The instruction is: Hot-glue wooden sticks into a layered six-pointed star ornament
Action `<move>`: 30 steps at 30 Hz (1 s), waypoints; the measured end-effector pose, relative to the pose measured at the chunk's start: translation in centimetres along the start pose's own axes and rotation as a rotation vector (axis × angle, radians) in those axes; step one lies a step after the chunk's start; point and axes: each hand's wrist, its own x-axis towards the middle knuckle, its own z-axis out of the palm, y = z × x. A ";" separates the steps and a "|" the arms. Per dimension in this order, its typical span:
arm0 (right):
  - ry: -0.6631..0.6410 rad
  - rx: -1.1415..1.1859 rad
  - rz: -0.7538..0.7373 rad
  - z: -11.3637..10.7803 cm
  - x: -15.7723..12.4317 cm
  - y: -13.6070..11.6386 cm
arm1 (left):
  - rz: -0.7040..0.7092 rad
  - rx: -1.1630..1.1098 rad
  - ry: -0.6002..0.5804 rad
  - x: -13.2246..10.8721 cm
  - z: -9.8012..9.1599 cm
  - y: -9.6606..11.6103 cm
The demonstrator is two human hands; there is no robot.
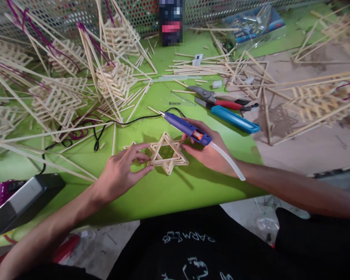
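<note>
A six-pointed star of stacked wooden sticks [168, 153] lies flat on the green table [163, 194] in front of me. My left hand [121, 171] pinches the star's left point between fingers and thumb. My right hand [208, 149] is closed round a blue glue gun [186, 127], its nozzle pointing up-left, away from the star. A clear glue stick [229, 163] juts from the gun's back over my wrist. The gun's black cord [128, 122] runs off to the left. My right fingertips touch the star's right side.
Several finished stick lanterns with purple cords [61, 93] crowd the left and back. Red-handled pliers [221, 100] and a blue cutter [236, 119] lie to the right of the gun. Loose sticks [198, 69] are scattered behind. A grey box [23, 200] sits at the near left edge.
</note>
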 end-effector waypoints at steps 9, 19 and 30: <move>0.056 0.048 -0.058 -0.6 0.0 -0.4 | 0.102 0.213 -0.006 0.5 0.1 -0.1; 0.073 0.045 -0.011 -1.4 0.4 -0.9 | 0.117 0.209 0.008 0.3 0.6 -0.4; 0.093 0.049 0.028 -1.6 0.5 -0.9 | 0.122 0.361 0.056 -0.2 1.2 0.2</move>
